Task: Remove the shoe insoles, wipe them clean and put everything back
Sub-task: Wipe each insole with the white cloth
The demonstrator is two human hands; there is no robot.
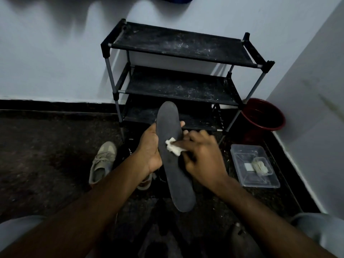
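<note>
Left hand (149,151), fingers wrapped round dark insole (178,189), right hand (202,157), fingers pinching white cloth (174,148) onto it

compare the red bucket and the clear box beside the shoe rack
The red bucket is round and opaque; the clear box is rectangular and see-through. The bucket stands in the corner, partly behind the shoe rack; the box lies nearer. The box holds pale pieces; the bucket's inside is too dark to tell. Both sit on the floor.
</note>
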